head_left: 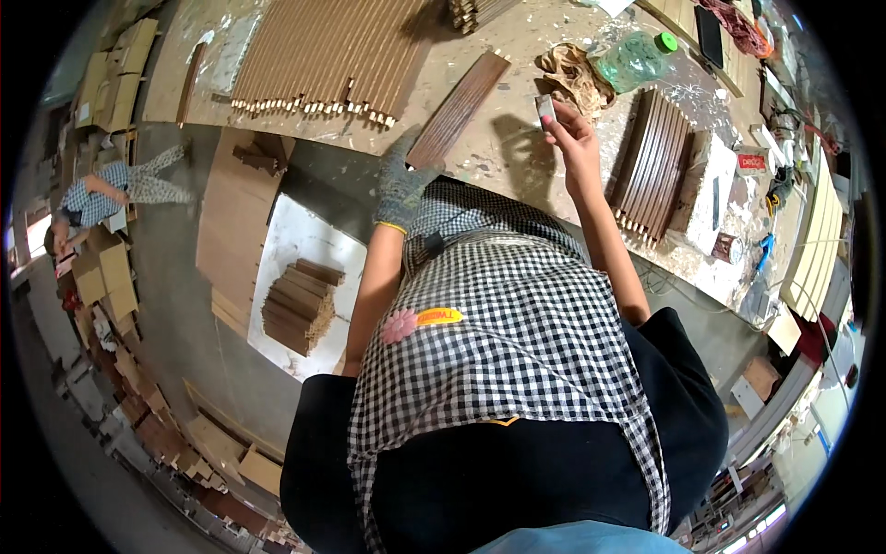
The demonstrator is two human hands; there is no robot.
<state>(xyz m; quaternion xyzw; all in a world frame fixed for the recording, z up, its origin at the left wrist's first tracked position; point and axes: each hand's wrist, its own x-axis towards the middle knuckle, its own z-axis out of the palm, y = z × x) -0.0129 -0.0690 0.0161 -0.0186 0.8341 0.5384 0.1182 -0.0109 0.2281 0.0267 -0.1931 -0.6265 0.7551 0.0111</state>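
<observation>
My left hand point(402, 185), in a grey knit glove with a yellow cuff edge, grips the near end of a few brown wooden strips point(461, 109) laid side by side. The strips slant away across the worktable point(369, 140), with a pale peg showing at the far end. My bare right hand point(576, 148) is raised over the table to the right. Between its thumb and fingers it pinches a small pale grey block point(544, 109), whose exact kind I cannot make out. The block is apart from the strips.
Many brown strips point(323, 60) lie in rows at the far left. To the right are crumpled brown paper point(570, 72), a green-capped bottle point(637, 60) and a strip stack point(651, 166). Below left, more wood pieces point(300, 309) rest on a white board point(318, 235). Another person point(97, 189) stands far left.
</observation>
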